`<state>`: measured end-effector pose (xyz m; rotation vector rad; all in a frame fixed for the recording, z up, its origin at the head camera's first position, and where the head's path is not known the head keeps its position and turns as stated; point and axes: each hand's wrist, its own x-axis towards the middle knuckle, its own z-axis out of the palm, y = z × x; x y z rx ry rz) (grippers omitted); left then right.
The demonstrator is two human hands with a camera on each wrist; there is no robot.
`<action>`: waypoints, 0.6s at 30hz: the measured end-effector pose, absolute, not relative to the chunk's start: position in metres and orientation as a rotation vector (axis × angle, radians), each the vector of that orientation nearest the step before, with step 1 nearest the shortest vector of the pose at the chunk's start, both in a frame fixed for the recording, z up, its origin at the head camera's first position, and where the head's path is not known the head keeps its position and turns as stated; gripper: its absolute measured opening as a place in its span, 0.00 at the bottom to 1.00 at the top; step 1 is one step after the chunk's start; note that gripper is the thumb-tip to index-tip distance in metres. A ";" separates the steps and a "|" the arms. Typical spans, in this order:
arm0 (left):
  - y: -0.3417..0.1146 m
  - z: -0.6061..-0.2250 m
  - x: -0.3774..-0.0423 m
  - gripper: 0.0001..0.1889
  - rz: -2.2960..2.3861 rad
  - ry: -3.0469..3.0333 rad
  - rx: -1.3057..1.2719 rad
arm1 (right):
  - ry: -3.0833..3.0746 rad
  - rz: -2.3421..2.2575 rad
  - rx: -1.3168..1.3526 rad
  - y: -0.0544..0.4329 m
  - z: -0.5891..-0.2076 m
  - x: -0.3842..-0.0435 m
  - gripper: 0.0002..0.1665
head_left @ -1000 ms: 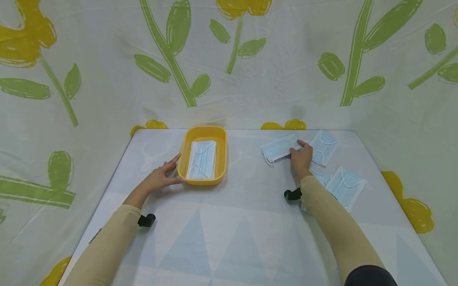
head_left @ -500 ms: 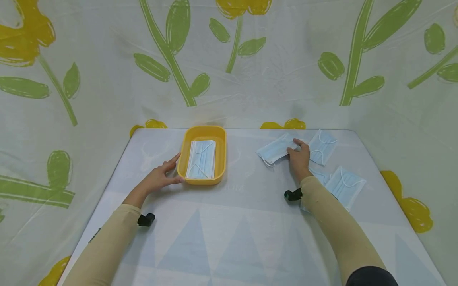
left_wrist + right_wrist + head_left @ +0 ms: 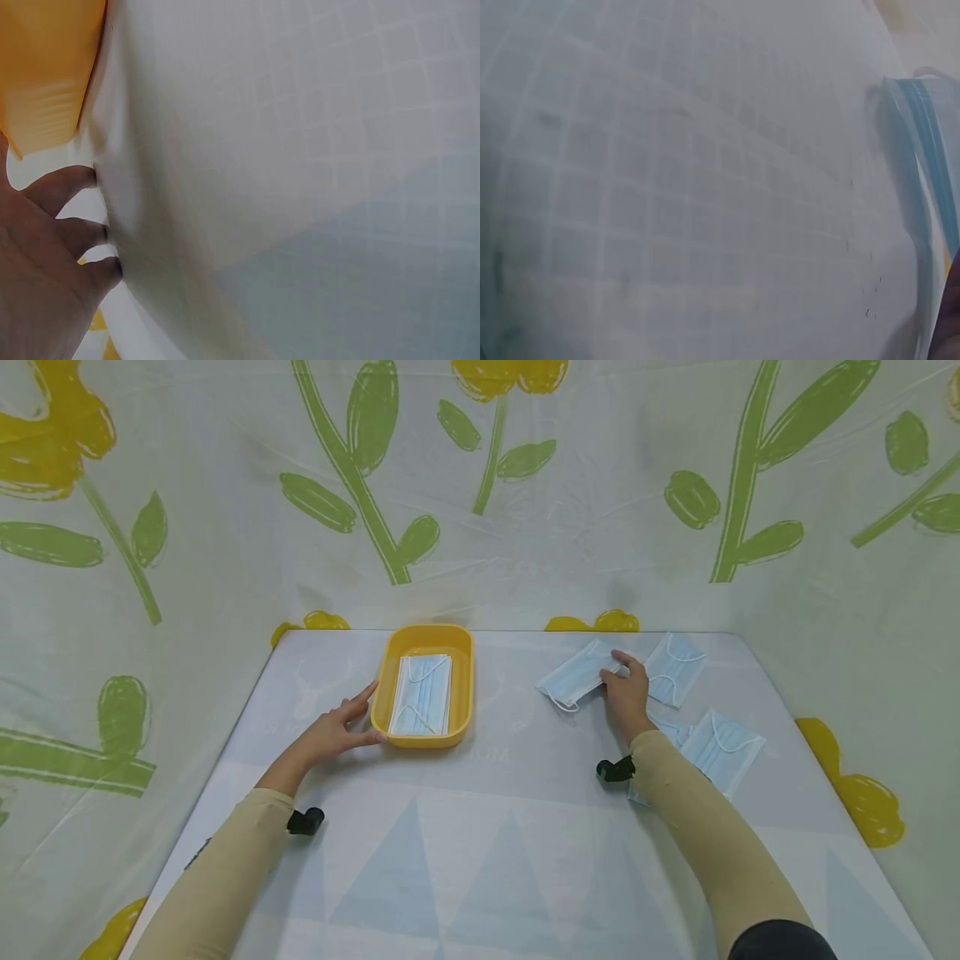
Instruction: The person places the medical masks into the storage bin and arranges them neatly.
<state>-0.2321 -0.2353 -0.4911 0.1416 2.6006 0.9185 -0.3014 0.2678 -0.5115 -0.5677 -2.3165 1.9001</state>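
Note:
A yellow plastic tray [image 3: 467,702] stands near the table's back edge, with a stack of pale blue face masks [image 3: 422,695] lying inside. My left hand [image 3: 335,733] rests against its left side, thumb and fingers spread and fairly straight; in the left wrist view the tray [image 3: 49,67] is just above that hand [image 3: 41,262]. At the back right, my right hand [image 3: 628,695] pinches the right end of a single mask [image 3: 576,674], its ear loop hanging at the lower left edge. Only an edge of this mask [image 3: 934,142] enters the right wrist view.
Beyond my right hand lies a loose mask [image 3: 677,668]. Another mask [image 3: 722,743] lies by the right forearm, overlapping more masks partly hidden beneath the sleeve. A patterned cloth wall [image 3: 525,560] rises behind the table [image 3: 480,827].
My right hand has shifted slightly left with the pinched mask, whose left end now sits a little lower and more tilted. The left hand and tray have hardly moved.

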 end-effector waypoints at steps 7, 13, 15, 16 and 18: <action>-0.235 -0.491 -0.233 0.56 0.906 2.599 0.133 | -2.330 1.907 -0.534 0.268 -0.510 -0.302 0.31; -0.236 -0.491 -0.233 0.56 0.908 2.599 0.138 | -2.327 1.904 -0.505 0.268 -0.509 -0.301 0.30; -0.236 -0.492 -0.233 0.56 0.906 2.602 0.146 | -2.325 1.909 -0.502 0.267 -0.508 -0.301 0.30; -0.236 -0.492 -0.233 0.56 0.906 2.603 0.149 | -2.324 1.911 -0.499 0.267 -0.508 -0.301 0.30; -0.236 -0.492 -0.233 0.56 0.907 2.605 0.154 | -2.329 1.909 -0.495 0.266 -0.507 -0.300 0.30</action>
